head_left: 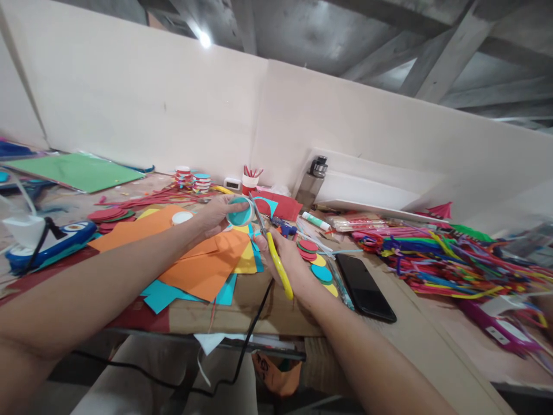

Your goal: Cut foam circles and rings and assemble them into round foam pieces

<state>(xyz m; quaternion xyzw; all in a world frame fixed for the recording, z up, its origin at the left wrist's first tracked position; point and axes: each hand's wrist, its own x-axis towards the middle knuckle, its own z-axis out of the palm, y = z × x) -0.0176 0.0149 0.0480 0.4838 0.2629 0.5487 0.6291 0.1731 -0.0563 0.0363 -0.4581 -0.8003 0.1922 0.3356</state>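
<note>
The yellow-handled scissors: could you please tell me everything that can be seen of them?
The scissors have a bright yellow handle, plastic by the look, and slim, grey, metal-looking blades. The right hand grips them by the handle, above the worktop, partly hiding it. They are tilted, handle toward the wearer and blades pointing forward and slightly left, beside the turquoise piece in the left hand. Whether the blades touch that piece is too small to tell.

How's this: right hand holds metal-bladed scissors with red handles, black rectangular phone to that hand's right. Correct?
Handle colour is wrong: the head view shows yellow-handled, metal-bladed scissors, not red. The right hand does hold them, with the black rectangular phone to its right.
</note>
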